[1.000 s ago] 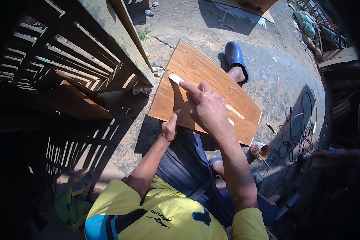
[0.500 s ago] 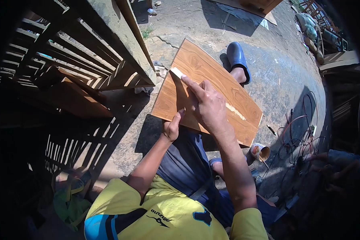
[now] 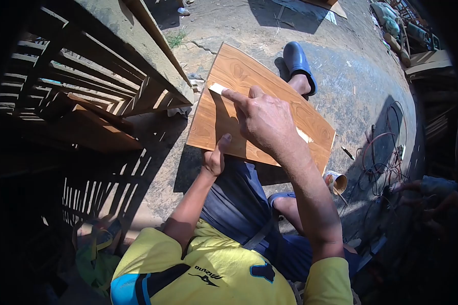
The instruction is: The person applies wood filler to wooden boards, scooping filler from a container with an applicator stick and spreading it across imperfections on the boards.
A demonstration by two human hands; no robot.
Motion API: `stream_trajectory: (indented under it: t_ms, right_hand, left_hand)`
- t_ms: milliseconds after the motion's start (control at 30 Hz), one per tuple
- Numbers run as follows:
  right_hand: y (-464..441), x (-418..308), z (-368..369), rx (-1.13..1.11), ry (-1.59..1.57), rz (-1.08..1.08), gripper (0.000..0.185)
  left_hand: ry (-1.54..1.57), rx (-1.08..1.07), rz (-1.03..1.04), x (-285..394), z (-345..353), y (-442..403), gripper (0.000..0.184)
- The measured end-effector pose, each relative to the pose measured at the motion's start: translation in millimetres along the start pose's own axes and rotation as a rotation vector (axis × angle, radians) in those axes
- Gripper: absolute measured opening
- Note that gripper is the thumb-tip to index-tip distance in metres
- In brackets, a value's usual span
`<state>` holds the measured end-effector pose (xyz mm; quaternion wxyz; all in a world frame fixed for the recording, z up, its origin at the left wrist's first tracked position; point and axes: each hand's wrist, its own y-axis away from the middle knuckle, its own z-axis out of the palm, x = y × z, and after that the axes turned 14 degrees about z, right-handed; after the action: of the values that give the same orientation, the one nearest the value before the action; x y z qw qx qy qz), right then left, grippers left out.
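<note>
A brown wood-grain board [image 3: 269, 86] rests tilted across my lap. My left hand [image 3: 216, 156] grips its near edge, thumb on top, fingers hidden below. My right hand [image 3: 269, 119] is over the middle of the face, index finger stretched toward the left edge and the other fingers curled under. At that fingertip lies a short pale strip [image 3: 217, 88]; whether it is filler on the wood or a loose piece I cannot tell. Past my wrist shows a ragged pale streak [image 3: 304, 135] on the board. What the curled fingers hold, if anything, is hidden.
An open can [image 3: 336, 182] with a stick in it stands by the board's right corner. Tangled cables [image 3: 379, 157] lie on the ground to the right. A slatted wooden frame [image 3: 132, 56] rises at left. My blue shoe [image 3: 296, 61] is beyond the board.
The view has shifted slightly. My right hand has turned, its knuckles more bent, with the index finger still at the pale strip. My left hand keeps its grip on the board.
</note>
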<state>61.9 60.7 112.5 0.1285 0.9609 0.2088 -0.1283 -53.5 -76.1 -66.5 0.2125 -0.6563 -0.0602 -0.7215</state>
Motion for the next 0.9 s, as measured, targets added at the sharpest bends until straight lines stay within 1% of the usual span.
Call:
stream_trajectory:
  t_ms: [67, 100, 167, 233, 300, 400, 500, 600, 667, 700, 733, 767, 800, 833, 867, 900]
  right_hand:
    - [1.8, 9.7, 1.1, -0.003, 0.038, -0.018, 0.048]
    - [3.3, 15.3, 2.4, -0.003, 0.037, -0.012, 0.048]
    - [6.9, 27.8, 7.0, -0.038, 0.054, 0.016, 0.047]
    - [12.0, 41.7, 6.8, -0.048, 0.05, 0.023, 0.045]
    - [12.5, 46.6, 3.0, -0.057, 0.048, 0.022, 0.043]
    - [8.7, 37.3, -9.7, 0.025, -0.092, 0.026, 0.037]
    - [-8.8, 19.6, -0.6, 0.086, -0.114, -0.032, 0.038]
    - [-16.7, -2.4, 0.0, 0.08, -0.053, -0.044, 0.04]
    - [-12.3, -2.5, -6.5, 0.07, -0.035, -0.027, 0.039]
    - [-7.9, 3.6, -15.1, 0.002, 0.01, -0.037, 0.039]
    - [-3.4, 11.6, -20.3, -0.067, 0.056, -0.049, 0.038]
    - [2.5, 23.2, -22.0, -0.066, 0.021, -0.01, 0.036]
    - [8.2, 34.6, -22.3, -0.048, -0.003, 0.033, 0.035]
    - [14.6, 46.4, -22.3, -0.028, -0.026, 0.078, 0.035]
    - [21.3, 59.8, -15.2, 0.001, -0.073, 0.109, 0.032]
    - [27.1, 65.0, -6.8, -0.001, -0.075, 0.115, 0.032]
  left_hand:
    - [0.068, 0.059, -0.063, -11.6, -1.7, 4.2, 0.037]
    - [0.07, 0.054, -0.066, -9.3, 1.0, 3.1, 0.037]
    - [0.119, 0.164, -0.104, -4.1, 7.1, 0.4, 0.031]
    - [0.1, 0.163, -0.091, -4.9, 6.0, -0.1, 0.031]
    - [0.065, 0.071, -0.141, -10.3, -0.1, 0.1, 0.035]
    - [0.075, 0.071, -0.137, -2.2, 2.8, -1.6, 0.036]
    - [0.121, 0.107, -0.159, -7.7, 0.9, 4.2, 0.037]
    - [0.166, 0.163, -0.195, 1.2, 6.6, -3.3, 0.039]
    - [0.168, 0.189, -0.245, 8.3, 7.9, -5.3, 0.042]
    - [0.165, 0.185, -0.256, 6.4, 6.6, -3.2, 0.042]
    - [0.207, 0.189, -0.25, 3.6, 5.1, -0.6, 0.041]
    - [0.252, 0.194, -0.243, 0.7, 4.3, 0.2, 0.04]
    - [0.241, 0.169, -0.116, -0.8, 5.8, -5.5, 0.031]
    - [0.245, 0.166, -0.123, -10.9, 2.8, -1.1, 0.031]
    - [0.087, 0.132, 0.002, -27.6, -3.4, 5.5, 0.028]
    - [-0.034, 0.08, 0.074, -28.2, -4.2, 5.6, 0.026]
